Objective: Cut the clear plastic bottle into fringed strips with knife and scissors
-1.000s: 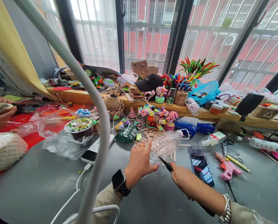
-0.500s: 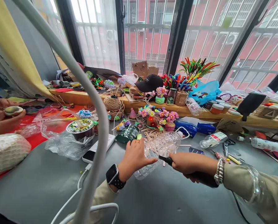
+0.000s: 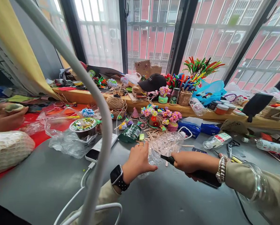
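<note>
At far left, a co-worker's hand (image 3: 7,122) is cupping a rounded object (image 3: 13,107). A lidded cup (image 3: 83,127) is standing beside crumpled clear plastic (image 3: 64,143). The left hand (image 3: 137,162), thumb spreading apart from fingers, is resting on a clear plastic bottle (image 3: 169,143) that is lying on the grey table (image 3: 53,190). The right hand's (image 3: 189,163) fingers are gripping a dark cutting tool (image 3: 167,158), its tip pointing at the bottle.

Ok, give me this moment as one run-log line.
left hand: on clear bottle; right hand: gripping black tool, tip at bottle; bottle: lying on its side; nearby: wooden sticks
</note>
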The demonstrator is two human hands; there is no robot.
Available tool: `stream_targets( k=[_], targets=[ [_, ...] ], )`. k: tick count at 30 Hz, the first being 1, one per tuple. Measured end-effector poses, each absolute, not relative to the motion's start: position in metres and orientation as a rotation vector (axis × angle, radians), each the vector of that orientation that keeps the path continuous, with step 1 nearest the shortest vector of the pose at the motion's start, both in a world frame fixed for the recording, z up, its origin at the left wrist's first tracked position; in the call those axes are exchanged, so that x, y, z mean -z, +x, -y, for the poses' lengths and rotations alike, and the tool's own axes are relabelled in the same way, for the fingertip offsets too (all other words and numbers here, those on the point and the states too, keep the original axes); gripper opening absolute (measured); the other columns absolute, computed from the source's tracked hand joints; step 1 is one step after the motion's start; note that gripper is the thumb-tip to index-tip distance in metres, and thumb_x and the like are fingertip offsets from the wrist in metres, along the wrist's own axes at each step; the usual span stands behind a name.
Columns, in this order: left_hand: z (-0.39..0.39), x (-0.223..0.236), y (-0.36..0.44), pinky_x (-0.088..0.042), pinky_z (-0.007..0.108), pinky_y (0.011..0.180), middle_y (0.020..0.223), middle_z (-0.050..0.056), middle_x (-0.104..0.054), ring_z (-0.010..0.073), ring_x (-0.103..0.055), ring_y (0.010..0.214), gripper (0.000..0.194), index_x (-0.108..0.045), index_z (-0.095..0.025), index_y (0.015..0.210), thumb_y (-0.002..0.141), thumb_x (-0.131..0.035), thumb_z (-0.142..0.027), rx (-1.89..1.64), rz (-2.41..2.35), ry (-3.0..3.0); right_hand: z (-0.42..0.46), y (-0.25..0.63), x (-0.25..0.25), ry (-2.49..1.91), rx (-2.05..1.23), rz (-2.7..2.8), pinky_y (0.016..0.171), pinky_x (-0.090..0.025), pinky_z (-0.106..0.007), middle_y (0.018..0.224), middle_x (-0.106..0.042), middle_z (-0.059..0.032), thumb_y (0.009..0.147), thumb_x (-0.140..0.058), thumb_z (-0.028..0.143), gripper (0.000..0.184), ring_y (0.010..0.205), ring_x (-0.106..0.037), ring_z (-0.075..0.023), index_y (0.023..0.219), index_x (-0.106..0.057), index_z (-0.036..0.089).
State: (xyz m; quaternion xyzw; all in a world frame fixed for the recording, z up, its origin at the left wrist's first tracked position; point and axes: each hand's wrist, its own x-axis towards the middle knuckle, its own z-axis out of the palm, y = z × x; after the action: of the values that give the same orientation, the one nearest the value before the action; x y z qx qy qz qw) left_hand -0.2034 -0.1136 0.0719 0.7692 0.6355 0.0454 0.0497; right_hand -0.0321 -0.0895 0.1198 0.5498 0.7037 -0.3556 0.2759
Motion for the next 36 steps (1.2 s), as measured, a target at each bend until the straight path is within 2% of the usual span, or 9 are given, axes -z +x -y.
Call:
stream_targets(
  k=[7,12,16,21,24,27,30,33,36],
  targets=[
    [0.112,-0.070,-0.204,-0.041,0.038,0.084,0.111,0.019,-0.053,0.0326,-0.050,0.103,0.085,-0.039,-0.007,0.118,0.051,-0.065,-0.054,-0.165,-1.908,2.347,0.095,-0.032,-0.107,1.512,0.959,-1.899,0.026,-0.037,-0.023,0.041,-0.045,0.0050,0.078,-0.027,0.009,0.033,0.022,-0.039,-0.0108,0.110,-0.035,0.008],
    [0.111,-0.070,-0.205,-0.041,0.037,0.084,0.111,0.018,-0.053,0.0319,-0.051,0.102,0.086,-0.037,-0.009,0.120,0.052,-0.064,-0.054,-0.148,-1.916,2.344,0.104,-0.030,-0.098,1.576,0.930,-1.953,0.025,-0.038,-0.023,0.047,-0.047,0.0023,0.078,-0.025,0.008,0.034,0.023,-0.039,-0.0089,0.111,-0.035,0.007],
    [0.112,-0.070,-0.206,-0.042,0.037,0.082,0.109,0.018,-0.054,0.0320,-0.052,0.100,0.085,-0.038,-0.009,0.120,0.052,-0.064,-0.054,-0.148,-1.914,2.342,0.109,-0.027,-0.086,1.629,0.873,-2.018,0.024,-0.037,-0.023,0.057,-0.052,-0.0009,0.079,-0.024,0.009,0.034,0.021,-0.038,-0.0070,0.110,-0.036,0.010],
    [0.112,-0.072,-0.205,-0.042,0.037,0.081,0.106,0.017,-0.055,0.0320,-0.053,0.098,0.083,-0.039,-0.010,0.118,0.053,-0.064,-0.054,-0.167,-1.903,2.341,0.119,-0.031,-0.076,1.697,0.751,-2.086,0.024,-0.035,-0.020,0.077,-0.059,-0.0094,0.079,-0.025,0.010,0.035,0.022,-0.036,-0.0034,0.112,-0.039,0.013],
    [0.110,-0.074,-0.208,-0.043,0.038,0.079,0.105,0.018,-0.056,0.0333,-0.054,0.097,0.081,-0.040,-0.009,0.117,0.053,-0.063,-0.054,-0.180,-1.882,2.327,0.122,-0.034,-0.078,1.716,0.688,-2.116,0.025,-0.033,-0.018,0.079,-0.060,-0.0110,0.080,-0.026,0.009,0.036,0.023,-0.033,-0.0017,0.111,-0.042,0.012],
    [0.104,-0.073,-0.217,-0.043,0.039,0.080,0.107,0.019,-0.055,0.0343,-0.053,0.099,0.085,-0.038,-0.008,0.119,0.054,-0.061,-0.059,-0.235,-1.784,2.248,0.118,-0.029,-0.089,1.696,0.694,-2.135,0.024,-0.033,-0.019,0.075,-0.060,-0.0099,0.079,-0.026,0.010,0.035,0.022,-0.034,-0.0031,0.110,-0.043,0.012],
    [0.095,-0.071,-0.227,-0.042,0.036,0.084,0.116,0.018,-0.052,0.0316,-0.051,0.105,0.093,-0.035,-0.009,0.121,0.053,-0.056,-0.068,-0.289,-1.675,2.028,0.110,-0.022,-0.107,1.633,0.783,-2.082,0.023,-0.034,-0.022,0.058,-0.055,-0.0034,0.078,-0.028,0.013,0.032,0.021,-0.038,-0.0079,0.106,-0.043,0.012],
    [0.085,-0.070,-0.234,-0.041,0.032,0.086,0.120,0.016,-0.050,0.0280,-0.051,0.106,0.087,-0.041,-0.011,0.118,0.054,-0.055,-0.069,-0.234,-1.614,1.883,0.104,-0.020,-0.125,1.533,0.869,-2.019,0.026,-0.035,-0.021,0.044,-0.046,0.0029,0.078,-0.029,0.013,0.027,0.023,-0.039,-0.0097,0.100,-0.045,0.011],
    [0.080,-0.075,-0.236,-0.039,0.032,0.087,0.116,0.013,-0.054,0.0272,-0.050,0.107,0.077,-0.050,-0.013,0.110,0.058,-0.051,-0.070,-0.202,-1.603,2.018,0.099,-0.022,-0.134,1.511,0.876,-2.003,0.028,-0.037,-0.022,0.040,-0.042,0.0047,0.078,-0.031,0.013,0.022,0.024,-0.040,-0.0098,0.091,-0.047,0.012]
  ],
)
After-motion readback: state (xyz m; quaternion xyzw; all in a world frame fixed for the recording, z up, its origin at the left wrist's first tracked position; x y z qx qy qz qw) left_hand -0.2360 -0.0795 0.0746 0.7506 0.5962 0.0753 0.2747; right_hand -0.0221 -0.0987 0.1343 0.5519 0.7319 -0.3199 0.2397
